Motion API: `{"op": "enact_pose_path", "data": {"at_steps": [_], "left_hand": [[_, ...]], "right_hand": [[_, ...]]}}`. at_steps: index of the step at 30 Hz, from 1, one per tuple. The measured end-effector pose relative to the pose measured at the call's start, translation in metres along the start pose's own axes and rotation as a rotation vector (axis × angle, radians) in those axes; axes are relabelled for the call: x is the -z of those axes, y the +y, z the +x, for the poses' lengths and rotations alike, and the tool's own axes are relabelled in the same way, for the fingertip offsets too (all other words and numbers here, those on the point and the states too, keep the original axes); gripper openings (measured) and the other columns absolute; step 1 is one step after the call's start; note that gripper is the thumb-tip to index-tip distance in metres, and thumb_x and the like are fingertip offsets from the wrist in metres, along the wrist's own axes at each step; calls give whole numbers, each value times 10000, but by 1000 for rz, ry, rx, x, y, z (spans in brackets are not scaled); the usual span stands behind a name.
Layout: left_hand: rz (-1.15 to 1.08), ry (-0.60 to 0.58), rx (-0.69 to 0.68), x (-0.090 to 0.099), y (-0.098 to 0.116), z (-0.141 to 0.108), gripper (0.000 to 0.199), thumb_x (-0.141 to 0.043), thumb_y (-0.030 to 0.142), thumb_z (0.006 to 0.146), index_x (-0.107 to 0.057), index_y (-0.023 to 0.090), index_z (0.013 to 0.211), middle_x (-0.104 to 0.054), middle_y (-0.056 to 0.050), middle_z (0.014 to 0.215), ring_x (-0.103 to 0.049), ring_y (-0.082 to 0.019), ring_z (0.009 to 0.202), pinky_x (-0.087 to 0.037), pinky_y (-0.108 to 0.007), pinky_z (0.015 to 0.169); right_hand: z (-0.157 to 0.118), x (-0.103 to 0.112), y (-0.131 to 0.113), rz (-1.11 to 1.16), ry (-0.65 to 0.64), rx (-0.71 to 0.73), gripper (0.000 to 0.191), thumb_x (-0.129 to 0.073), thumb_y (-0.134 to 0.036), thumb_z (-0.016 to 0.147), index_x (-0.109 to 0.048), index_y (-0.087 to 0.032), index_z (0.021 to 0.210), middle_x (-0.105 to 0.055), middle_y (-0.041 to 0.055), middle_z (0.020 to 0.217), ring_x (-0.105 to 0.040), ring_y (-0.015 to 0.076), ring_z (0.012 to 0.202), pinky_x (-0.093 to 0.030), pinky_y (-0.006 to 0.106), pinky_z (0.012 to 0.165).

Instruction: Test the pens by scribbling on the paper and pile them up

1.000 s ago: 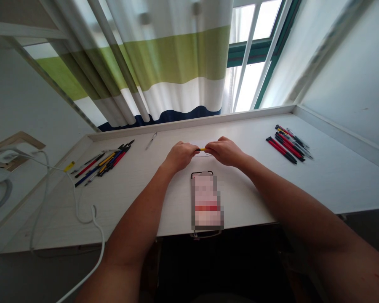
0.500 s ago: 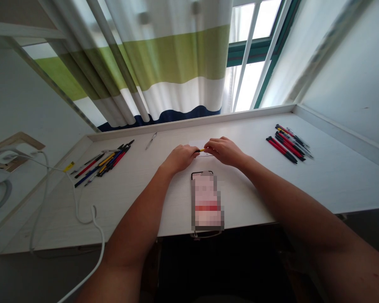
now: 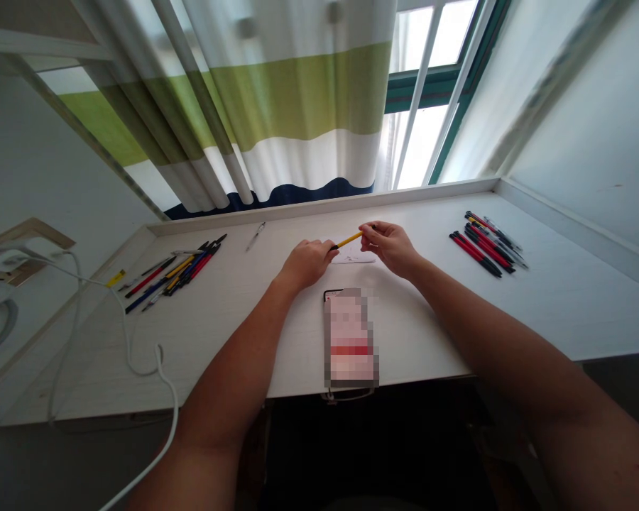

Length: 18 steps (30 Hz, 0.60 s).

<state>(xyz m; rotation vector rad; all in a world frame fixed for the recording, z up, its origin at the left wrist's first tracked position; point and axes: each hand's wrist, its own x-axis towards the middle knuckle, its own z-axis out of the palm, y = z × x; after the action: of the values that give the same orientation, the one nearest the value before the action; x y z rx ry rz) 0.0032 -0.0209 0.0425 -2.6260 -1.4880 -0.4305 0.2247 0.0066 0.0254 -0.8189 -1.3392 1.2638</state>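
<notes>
A yellow pen [image 3: 350, 240] with black ends slants between my two hands, its right end higher. My left hand [image 3: 309, 262] is closed round its lower black end. At the upper end, the fingers of my right hand [image 3: 388, 247] pinch the pen near its dark tip. Beneath the hands lies a small white sheet of paper [image 3: 359, 255] with faint marks on it. Nearer to me, a phone [image 3: 350, 333] with a blurred-out screen lies on the white desk [image 3: 292, 341].
Several mixed pens [image 3: 178, 275] lie in a pile on the left. Several red and black pens [image 3: 484, 243] are grouped on the right. One clear pen [image 3: 255, 237] lies alone towards the back. A white cable [image 3: 162, 376] runs over the desk's left front edge.
My right hand has moved up and right along the pen, so more of its yellow barrel shows and it tilts upward. More of the paper is uncovered. My left hand has hardly moved.
</notes>
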Motion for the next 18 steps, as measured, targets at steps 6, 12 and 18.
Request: {"op": "enact_pose_path", "data": {"at_steps": [6, 12, 18], "left_hand": [[-130, 25, -77, 0, 7, -1, 415, -420, 505, 1072, -678, 191, 1159, -773, -97, 1054, -685, -269, 1042, -431, -440, 1040], [-83, 19, 118, -9, -10, -2, 461, -417, 489, 1065, -679, 173, 1274, -725, -147, 1298, -595, -304, 1276, -301, -514, 1189], [-81, -45, 101, -15, -10, -3, 445, -465, 464, 1047, -668, 176, 1319, -692, -145, 1364, -565, -301, 1322, -289, -508, 1214]], "right_hand": [[0, -2, -10, 151, 92, -69, 456, -548, -735, 946, -567, -280, 930, -690, 9, 825, -683, 195, 825, -581, 363, 747], [10, 24, -19, 20, 201, -105, 647, -417, -891, 883, -436, -276, 681, -313, -64, 442, -354, 141, 399, -302, 291, 390], [9, 26, -21, 121, 231, -142, 694, -411, -879, 876, -303, -285, 536, -201, -67, 404, -201, 112, 371, -177, 288, 353]]}}
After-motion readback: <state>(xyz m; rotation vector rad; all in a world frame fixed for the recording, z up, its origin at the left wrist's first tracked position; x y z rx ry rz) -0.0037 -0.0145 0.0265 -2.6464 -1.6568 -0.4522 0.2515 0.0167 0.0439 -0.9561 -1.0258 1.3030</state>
